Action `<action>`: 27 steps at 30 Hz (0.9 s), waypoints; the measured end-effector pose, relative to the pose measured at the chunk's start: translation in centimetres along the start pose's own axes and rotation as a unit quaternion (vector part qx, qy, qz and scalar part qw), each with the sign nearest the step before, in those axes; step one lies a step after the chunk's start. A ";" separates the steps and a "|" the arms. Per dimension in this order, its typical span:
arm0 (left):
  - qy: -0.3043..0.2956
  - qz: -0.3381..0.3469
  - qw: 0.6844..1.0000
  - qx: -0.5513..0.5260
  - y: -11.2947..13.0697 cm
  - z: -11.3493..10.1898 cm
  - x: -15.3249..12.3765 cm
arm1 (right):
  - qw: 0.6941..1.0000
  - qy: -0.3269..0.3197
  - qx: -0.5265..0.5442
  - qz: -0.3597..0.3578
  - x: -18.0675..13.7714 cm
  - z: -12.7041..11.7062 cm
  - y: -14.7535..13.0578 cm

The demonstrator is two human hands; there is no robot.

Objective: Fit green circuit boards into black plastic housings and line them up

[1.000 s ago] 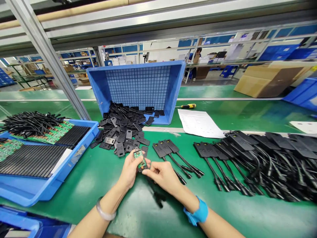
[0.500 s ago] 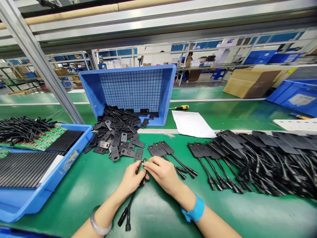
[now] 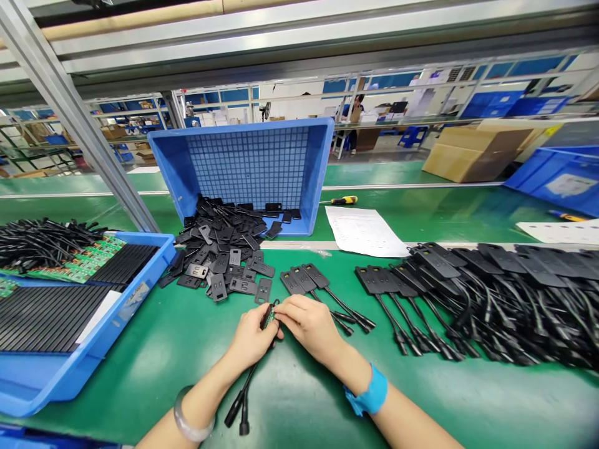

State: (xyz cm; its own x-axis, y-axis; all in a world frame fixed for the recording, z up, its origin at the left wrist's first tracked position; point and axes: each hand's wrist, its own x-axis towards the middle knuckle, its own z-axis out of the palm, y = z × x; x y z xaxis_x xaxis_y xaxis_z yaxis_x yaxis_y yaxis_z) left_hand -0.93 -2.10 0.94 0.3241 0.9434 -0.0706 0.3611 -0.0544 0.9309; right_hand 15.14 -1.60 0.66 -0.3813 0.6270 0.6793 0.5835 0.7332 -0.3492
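Note:
My left hand (image 3: 255, 333) is closed around a small green circuit board (image 3: 269, 319) set in a black casing. Two black cables with plug ends (image 3: 243, 402) hang from it toward me onto the bench. The fingertips of my right hand (image 3: 306, 321) are pinched together at the board's upper right edge. My fingers hide much of the casing. Just beyond my hands lie loose black cover plates (image 3: 218, 288), and to their right are a few closed black units with cables (image 3: 303, 280).
A blue crate (image 3: 250, 162) lies on its side, spilling black plates. At left, a blue tray (image 3: 51, 386) carries circuit boards with cables. Many cabled units (image 3: 468, 293) are piled at right. Behind are a paper sheet (image 3: 365, 231), screwdriver (image 3: 344, 200) and cardboard box (image 3: 472, 153).
Both hands stay in nearly the same place, still at the board. My fingers have shifted slightly, and less of the green board shows now.

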 end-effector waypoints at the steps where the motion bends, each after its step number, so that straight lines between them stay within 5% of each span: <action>1: -0.001 0.001 1.000 0.007 0.1 0.0 0.0 | 1.000 -0.005 0.004 0.007 0.0 0.0 0.0; 18: 0.004 0.009 0.999 0.040 -0.1 -0.1 0.1 | 1.000 0.008 0.015 0.002 -0.2 0.5 0.4; 27: -0.009 0.004 0.999 0.048 -0.3 0.0 0.1 | 0.997 -0.061 -0.031 -0.020 0.0 -0.2 0.4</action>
State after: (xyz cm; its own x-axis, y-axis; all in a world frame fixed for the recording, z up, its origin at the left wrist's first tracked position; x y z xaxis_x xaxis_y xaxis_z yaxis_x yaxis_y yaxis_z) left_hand -1.02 -1.99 0.69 0.3426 0.9367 -0.0716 0.4404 -0.0929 0.8930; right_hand 15.49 -1.34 0.63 -0.4864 0.6282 0.6073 0.6089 0.7422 -0.2801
